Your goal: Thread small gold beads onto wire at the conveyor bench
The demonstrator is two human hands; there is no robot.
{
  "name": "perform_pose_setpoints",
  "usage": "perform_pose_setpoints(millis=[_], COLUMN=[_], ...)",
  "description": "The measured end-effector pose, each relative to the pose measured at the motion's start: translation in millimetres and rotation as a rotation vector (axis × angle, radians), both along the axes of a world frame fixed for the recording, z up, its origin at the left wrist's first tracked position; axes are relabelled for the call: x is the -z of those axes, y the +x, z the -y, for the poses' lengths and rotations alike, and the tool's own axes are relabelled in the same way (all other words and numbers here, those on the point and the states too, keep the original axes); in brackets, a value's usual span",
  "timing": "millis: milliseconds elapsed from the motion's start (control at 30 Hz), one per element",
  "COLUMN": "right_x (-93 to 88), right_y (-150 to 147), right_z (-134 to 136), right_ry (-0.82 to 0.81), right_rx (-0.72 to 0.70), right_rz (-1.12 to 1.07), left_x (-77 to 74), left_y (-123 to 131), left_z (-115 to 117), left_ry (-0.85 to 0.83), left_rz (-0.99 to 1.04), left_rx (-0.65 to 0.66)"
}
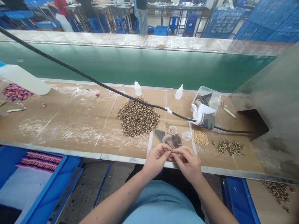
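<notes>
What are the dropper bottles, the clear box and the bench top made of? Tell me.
The dropper bottles look like milky, translucent plastic. The clear box seems glossy transparent plastic: its contents show through. The bench top looks like dull brown board or heavy paper, scuffed white; exact type unclear.

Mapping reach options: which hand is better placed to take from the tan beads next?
Right, probably: the right hand sits nearer the tan beads, while the left hand is farther away. Both hands pinch one small item, so either must let go first.
</notes>
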State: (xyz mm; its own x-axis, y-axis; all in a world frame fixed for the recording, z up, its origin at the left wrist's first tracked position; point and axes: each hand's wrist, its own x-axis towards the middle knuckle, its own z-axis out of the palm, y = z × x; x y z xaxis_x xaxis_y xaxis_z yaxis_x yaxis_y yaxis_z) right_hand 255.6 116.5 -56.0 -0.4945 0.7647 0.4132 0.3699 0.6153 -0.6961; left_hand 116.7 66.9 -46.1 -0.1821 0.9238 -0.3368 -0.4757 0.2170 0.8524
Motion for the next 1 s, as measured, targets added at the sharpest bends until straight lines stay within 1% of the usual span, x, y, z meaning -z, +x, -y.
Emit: perform_pose_setpoints(millis=[133, 200, 433, 567, 700, 767, 833, 933, 1000], right_x=[0.3, 0.3, 3.2, 6.7, 3.8, 0.0, -3.8, -8.9, -10.7], right_y=[2, 2, 3, 3, 5, 9, 19, 44, 64], right_z=[1, 1, 1, 1, 2, -1, -7, -19, -25], right_ry=[0.139, 0.174, 0.208, 0.225, 0.2, 0.163, 0.126, 0.119, 0.13], right_rx=[-0.007, -0.013, 0.014, 0.005, 0.01, 0.045, 0.121, 0.295, 0.432], right_rz=[0.019, 0.021, 0.037, 0.036, 0.052, 0.087, 0.121, 0.162, 0.203], left_x=[3.9, 5.1, 2.0, 1.5, 0.3, -0.6, -0.4, 1.7, 2.0], left_y=[2, 2, 1, 1, 1, 2, 1, -1, 0], left_z=[3, 4, 3, 2, 2, 3, 4, 4, 4], left_ry=[0.053, 0.053, 0.056, 0.062, 0.054, 0.032, 0.004, -0.017, -0.015], left_rz=[-0.018, -0.007, 0.013, 0.007, -0.015, -0.044, -0.091, -0.154, -0.159], left_rx=[-0.004, 0.005, 0.039, 0.046, 0.07, 0.072, 0.069, 0.076, 0.079])
